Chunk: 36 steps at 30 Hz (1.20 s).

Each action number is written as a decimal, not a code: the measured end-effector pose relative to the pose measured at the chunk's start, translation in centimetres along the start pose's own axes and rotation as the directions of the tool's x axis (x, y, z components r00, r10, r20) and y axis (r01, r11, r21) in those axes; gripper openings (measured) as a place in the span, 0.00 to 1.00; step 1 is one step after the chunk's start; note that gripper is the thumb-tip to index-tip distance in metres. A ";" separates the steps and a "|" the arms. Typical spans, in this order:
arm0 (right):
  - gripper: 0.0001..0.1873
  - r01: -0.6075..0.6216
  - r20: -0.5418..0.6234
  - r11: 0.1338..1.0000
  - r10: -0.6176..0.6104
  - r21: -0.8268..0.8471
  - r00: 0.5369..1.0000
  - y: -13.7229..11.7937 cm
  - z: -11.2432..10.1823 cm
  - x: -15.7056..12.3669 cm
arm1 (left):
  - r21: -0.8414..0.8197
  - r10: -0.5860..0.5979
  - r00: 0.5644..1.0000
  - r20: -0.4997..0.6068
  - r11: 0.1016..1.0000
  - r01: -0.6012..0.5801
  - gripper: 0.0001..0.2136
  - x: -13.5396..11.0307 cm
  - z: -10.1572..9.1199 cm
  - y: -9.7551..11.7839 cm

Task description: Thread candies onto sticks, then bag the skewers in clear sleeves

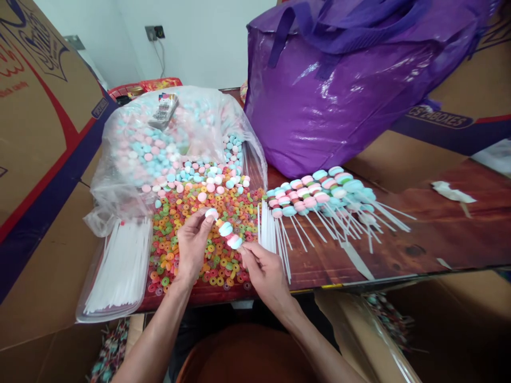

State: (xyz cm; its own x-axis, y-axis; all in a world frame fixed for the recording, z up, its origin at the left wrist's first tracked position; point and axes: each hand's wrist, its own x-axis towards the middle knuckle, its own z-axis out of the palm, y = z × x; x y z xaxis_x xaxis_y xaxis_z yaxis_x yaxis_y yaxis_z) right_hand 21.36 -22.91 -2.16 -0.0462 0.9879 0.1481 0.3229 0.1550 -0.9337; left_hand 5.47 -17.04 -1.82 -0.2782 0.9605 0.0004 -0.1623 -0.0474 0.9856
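My right hand (261, 266) is closed on the lower end of a candy skewer (226, 230), whose stick is mostly hidden by the fingers. Blue, pink and white marshmallow-like candies and a yellow-orange ring are threaded along it. At the upper tip, my left hand (194, 239) pinches a pale candy (211, 214) between thumb and finger; I cannot tell how far it sits on the stick. Both hands are above a spread of colourful gummy rings (171, 239). Behind them, pastel candies (191, 173) spill from a clear plastic bag (215, 106).
Finished-looking candy skewers (319, 194) lie piled on the wooden table (419, 239) at right. White sticks (117, 266) fill a clear tray at left, with more white sticks (268, 229) beside the rings. A purple bag (339, 96) and cardboard boxes (43, 133) stand around.
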 end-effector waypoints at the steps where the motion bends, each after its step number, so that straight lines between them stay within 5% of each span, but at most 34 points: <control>1: 0.14 0.001 0.002 1.000 -0.001 -0.004 1.000 0.0 0.0 0.0 | 0.009 0.005 1.000 0.003 1.000 -0.006 0.15 -0.1 -0.1 0.0; 15: 0.15 -0.163 0.001 0.986 0.164 0.033 0.987 -0.3 0.8 0.1 | 0.216 0.140 0.990 -0.016 0.967 -0.133 0.13 -0.5 0.1 -1.0; 25: 0.13 -0.137 -0.064 0.983 0.146 0.121 0.987 0.5 2.8 0.3 | 0.339 0.188 0.980 0.072 0.919 -0.201 0.13 -0.7 0.1 -1.5; 36: 0.12 -0.085 -0.144 0.985 0.107 0.151 0.984 0.7 3.5 0.9 | 0.325 0.013 1.000 0.016 0.945 -0.018 0.19 -1.7 0.3 -1.9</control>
State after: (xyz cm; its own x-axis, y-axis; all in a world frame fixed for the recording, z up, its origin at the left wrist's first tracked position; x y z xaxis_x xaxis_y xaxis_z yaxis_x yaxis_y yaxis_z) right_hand 18.24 -21.87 -3.87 0.1252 0.9878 0.0924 0.1791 0.0691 -0.9814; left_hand 6.52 -18.51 -3.67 -0.2647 0.9642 0.0160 0.1596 0.0274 0.9868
